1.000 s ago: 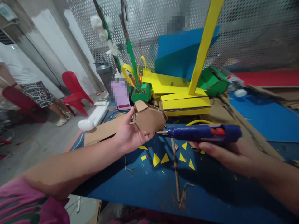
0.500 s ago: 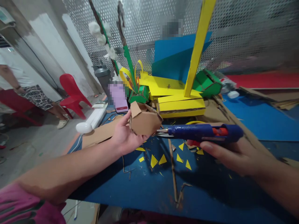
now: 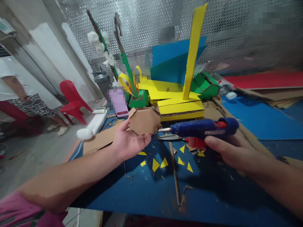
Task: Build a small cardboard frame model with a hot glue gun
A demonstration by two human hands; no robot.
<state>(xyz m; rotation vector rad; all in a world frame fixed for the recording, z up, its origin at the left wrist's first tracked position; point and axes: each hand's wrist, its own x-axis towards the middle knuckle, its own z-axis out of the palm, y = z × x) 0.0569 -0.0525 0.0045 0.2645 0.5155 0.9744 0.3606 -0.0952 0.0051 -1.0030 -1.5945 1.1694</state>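
My left hand [image 3: 131,143] holds a small many-sided cardboard box [image 3: 145,121] above the table, its flat brown face turned toward me. Thumb at its left side, fingers beneath it. In my right hand [image 3: 227,151] is a blue hot glue gun [image 3: 203,127], gripped by a handle mostly hidden by the hand, with a red trigger [image 3: 195,142]. Its metal nozzle points left and meets the lower right edge of the cardboard box, or sits just in front of it; I cannot tell which. Scissor blades [image 3: 170,137] lie on the table below the nozzle.
Yellow paper scraps [image 3: 155,165] and a thin cardboard strip [image 3: 174,173] lie on the blue table [image 3: 106,195]. Behind stand a yellow cardboard structure [image 3: 181,108], green boxes [image 3: 205,85], a phone [image 3: 119,102] and a grey bottle [image 3: 102,82]. A person stands at far left beside a red chair [image 3: 72,101].
The cardboard box has tilted so its flat face shows more fully, its side panel now out of sight. The glue gun has shifted slightly left and up, its nozzle tip raised with it.
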